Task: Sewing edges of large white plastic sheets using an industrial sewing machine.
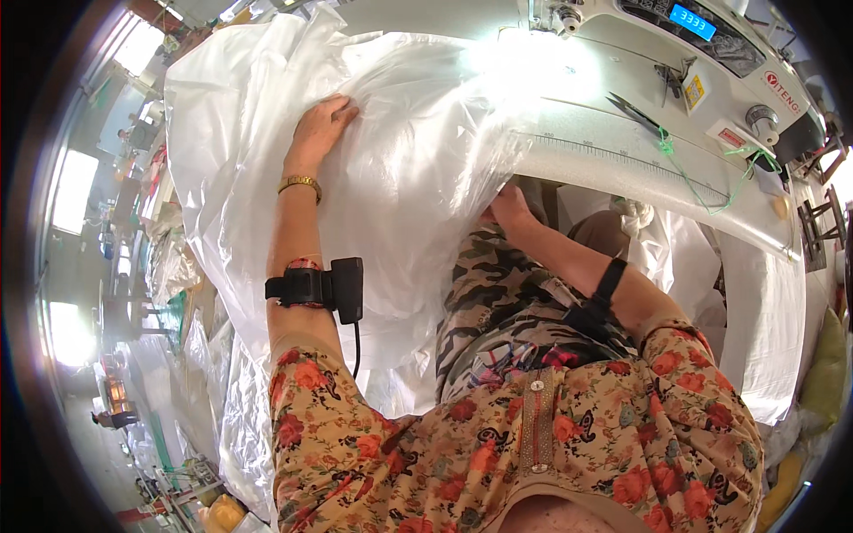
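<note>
Head view: a large white, translucent plastic sheet (404, 186) lies over the left part of the bench (582, 123) and hangs down its near side, in front of the person and to the left of the camouflage trousers (489, 284). Creases run across it, and its right-hand part narrows toward the bench's near edge. The left hand (322, 133) rests palm down on the upper part of the sheet, fingers bent; whether that grip is clenched on a fold or merely pressing, I cannot tell. A gold-coloured watch (300, 186) circles the left wrist, and a black strapped device (346, 290) sits farther up the forearm. The right hand (509, 206) is at the sheet's right-hand margin, just beside the bench's near edge; its fingertips are hidden, so I cannot tell whether its grip is grasping the plastic. Another black strap (609, 279) goes around the right forearm. Upper right stands a white sewing machine (733, 75) with a lit blue display (693, 22). Dark pointed snips (634, 114) lie on the bench, with green cord (682, 176) beside them.
</note>
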Available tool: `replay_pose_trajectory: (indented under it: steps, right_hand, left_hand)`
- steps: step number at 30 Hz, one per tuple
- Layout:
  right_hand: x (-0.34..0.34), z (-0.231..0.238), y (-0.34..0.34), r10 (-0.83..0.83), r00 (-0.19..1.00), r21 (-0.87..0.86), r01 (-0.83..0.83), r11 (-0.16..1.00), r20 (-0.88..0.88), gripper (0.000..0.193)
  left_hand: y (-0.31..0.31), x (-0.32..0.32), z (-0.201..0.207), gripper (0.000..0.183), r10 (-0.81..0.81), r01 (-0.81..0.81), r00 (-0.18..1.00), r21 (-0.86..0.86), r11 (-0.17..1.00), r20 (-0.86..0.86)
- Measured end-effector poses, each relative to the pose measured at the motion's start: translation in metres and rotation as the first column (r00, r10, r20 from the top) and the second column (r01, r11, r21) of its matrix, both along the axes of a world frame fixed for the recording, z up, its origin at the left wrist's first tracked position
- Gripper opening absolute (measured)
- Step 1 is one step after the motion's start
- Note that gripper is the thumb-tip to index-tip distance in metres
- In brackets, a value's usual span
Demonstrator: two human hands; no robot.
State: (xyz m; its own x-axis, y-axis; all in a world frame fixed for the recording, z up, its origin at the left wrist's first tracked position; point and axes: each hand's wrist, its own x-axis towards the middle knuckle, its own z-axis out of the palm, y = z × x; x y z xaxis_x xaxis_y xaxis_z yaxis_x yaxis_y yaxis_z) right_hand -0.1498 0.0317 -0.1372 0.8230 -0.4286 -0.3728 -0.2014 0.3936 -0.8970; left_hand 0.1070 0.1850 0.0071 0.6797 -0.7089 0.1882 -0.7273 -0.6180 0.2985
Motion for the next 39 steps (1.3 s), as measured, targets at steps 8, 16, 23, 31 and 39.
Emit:
replay_pose_trajectory:
  steps: [8, 16, 23, 31, 39]
  right_hand:
    - [-0.028, 0.020, 0.107, 0.130, 0.938, 0.169, -0.192, 0.967, 0.322, 0.035]
    - [-0.075, 0.039, 0.050, 0.244, 0.873, -0.714, 0.154, 0.684, 0.422, 0.022]
    - [-0.076, 0.031, 0.061, -0.046, 0.883, 0.113, -0.008, 0.994, 0.466, 0.032]
    - [-0.095, 0.069, 0.056, 0.059, 0.968, 0.013, -0.064, 0.998, 0.243, 0.026]
    - [-0.051, -0.019, 0.054, 0.315, 0.916, 0.074, -0.342, 0.937, 0.250, 0.008]
  left_hand:
    - [0.006, -0.007, -0.004, 0.042, 0.002, -0.001, 1.000, -0.067, 0.998, 0.015]
    - [0.004, -0.006, -0.004, 0.044, -0.003, 0.004, 1.000, -0.031, 0.999, 0.030]
    - [0.004, -0.003, -0.015, 0.045, 0.008, -0.006, 0.999, -0.051, 0.999, 0.035]
    - [0.002, -0.007, -0.013, 0.047, 0.023, -0.022, 0.999, -0.005, 1.000, 0.044]
    - [0.001, -0.001, -0.017, 0.048, 0.018, -0.017, 0.999, -0.018, 1.000, 0.047]
